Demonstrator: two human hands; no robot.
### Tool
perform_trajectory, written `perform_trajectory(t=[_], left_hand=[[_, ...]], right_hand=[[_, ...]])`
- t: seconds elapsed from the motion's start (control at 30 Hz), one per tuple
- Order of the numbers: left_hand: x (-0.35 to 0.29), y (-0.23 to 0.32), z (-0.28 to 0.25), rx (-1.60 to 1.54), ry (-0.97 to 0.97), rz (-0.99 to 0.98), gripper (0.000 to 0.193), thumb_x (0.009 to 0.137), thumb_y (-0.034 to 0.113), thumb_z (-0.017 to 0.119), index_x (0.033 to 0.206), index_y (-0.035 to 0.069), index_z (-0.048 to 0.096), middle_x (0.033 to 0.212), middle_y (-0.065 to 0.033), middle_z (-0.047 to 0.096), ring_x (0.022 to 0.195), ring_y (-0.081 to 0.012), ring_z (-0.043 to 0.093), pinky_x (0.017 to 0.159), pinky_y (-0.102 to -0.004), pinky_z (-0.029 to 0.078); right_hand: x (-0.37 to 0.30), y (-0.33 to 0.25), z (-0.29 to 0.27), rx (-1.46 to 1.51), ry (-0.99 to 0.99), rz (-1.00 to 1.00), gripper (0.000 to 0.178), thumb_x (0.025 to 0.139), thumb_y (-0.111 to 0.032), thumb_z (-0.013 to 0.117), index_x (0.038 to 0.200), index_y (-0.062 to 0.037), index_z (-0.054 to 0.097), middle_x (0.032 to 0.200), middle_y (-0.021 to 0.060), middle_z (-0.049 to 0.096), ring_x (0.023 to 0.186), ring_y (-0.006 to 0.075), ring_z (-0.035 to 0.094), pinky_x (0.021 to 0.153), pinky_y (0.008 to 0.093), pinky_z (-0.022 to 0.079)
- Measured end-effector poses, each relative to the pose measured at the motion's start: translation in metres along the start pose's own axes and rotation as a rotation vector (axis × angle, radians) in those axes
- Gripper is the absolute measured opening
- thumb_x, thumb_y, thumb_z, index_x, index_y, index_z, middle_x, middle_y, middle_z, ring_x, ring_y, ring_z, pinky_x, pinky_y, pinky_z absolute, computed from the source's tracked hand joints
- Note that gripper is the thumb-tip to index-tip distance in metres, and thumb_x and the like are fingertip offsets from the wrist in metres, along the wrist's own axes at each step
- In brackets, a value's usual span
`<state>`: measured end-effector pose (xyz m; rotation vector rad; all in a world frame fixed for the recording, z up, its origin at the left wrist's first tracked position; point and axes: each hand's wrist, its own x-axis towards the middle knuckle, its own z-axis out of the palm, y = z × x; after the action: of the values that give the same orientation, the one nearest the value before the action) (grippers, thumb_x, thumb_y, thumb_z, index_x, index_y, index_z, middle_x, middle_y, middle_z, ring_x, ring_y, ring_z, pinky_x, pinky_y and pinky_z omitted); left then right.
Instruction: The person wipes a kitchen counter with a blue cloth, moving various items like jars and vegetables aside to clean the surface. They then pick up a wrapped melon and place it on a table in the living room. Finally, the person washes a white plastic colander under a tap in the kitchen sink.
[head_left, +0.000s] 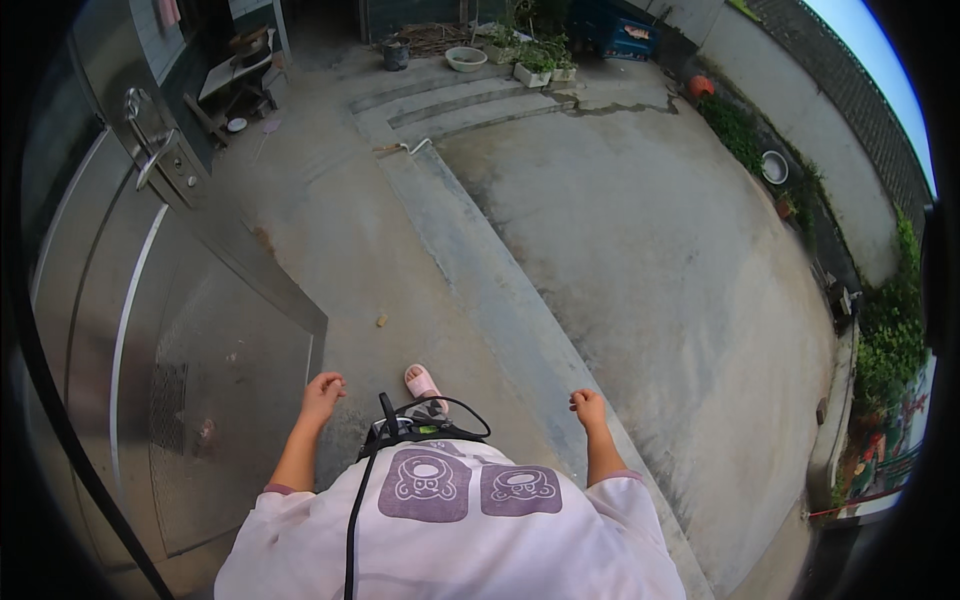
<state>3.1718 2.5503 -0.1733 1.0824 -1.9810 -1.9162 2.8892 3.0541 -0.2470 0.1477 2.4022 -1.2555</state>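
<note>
My left hand (pixel 323 396) hangs beside the metal door (pixel 240 330), apart from its edge. Its fingers are loosely curled, and no object shows in them. My right hand (pixel 588 408) is held out over the raised concrete strip (pixel 520 300), closed in a loose fist with nothing visible in it. Between the hands, a black cable (pixel 470 408) loops out from a dark pouch at my waist. One foot in a pink sandal (pixel 424 383) is on the concrete floor. The door's handle (pixel 155 155) is well beyond my left hand.
A small yellowish piece (pixel 382 319) lies on the floor ahead. Curved steps (pixel 470 105) rise at the far end, near a pale basin (pixel 466 59) and planter boxes (pixel 533 75). A wooden chair-like piece (pixel 235 80) stands far left. Plants and a wall (pixel 800 110) border the right.
</note>
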Motion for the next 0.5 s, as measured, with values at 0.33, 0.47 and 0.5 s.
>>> perform_trajectory(t=[0.33,0.47,0.5], left_hand=[[0.258,0.092,-0.007,0.004,0.073,0.167,0.019,0.09,0.01,0.056,0.104,-0.001,0.06,0.091,-0.0072,0.065,0.076,-0.0143,0.064,0.071,-0.0269,0.052],[0.342,0.127,-0.019,-0.053,0.101,0.177,0.02,0.089,0.011,0.057,0.105,-0.001,0.06,0.091,-0.0072,0.065,0.078,-0.0144,0.065,0.072,-0.0268,0.052],[0.361,0.132,-0.023,-0.072,0.125,0.186,0.02,0.089,0.011,0.057,0.105,-0.001,0.06,0.091,-0.0072,0.065,0.078,-0.0144,0.065,0.071,-0.0268,0.052]], right_hand=[[0.133,-0.031,0.077,-0.78,-0.388,0.039,0.028,0.08,-0.034,0.059,0.098,-0.0163,0.072,0.096,0.0121,0.069,0.095,0.0312,0.065,0.084,0.0383,0.051],[0.236,-0.067,0.114,-0.385,-0.441,0.416,0.02,0.079,-0.02,0.06,0.092,-0.0109,0.071,0.087,0.0097,0.071,0.076,0.0264,0.069,0.074,0.0334,0.055],[0.27,-0.085,0.127,-0.706,-0.608,0.044,0.019,0.079,-0.019,0.059,0.092,-0.0107,0.071,0.085,0.0095,0.071,0.073,0.0266,0.068,0.073,0.0341,0.055]])
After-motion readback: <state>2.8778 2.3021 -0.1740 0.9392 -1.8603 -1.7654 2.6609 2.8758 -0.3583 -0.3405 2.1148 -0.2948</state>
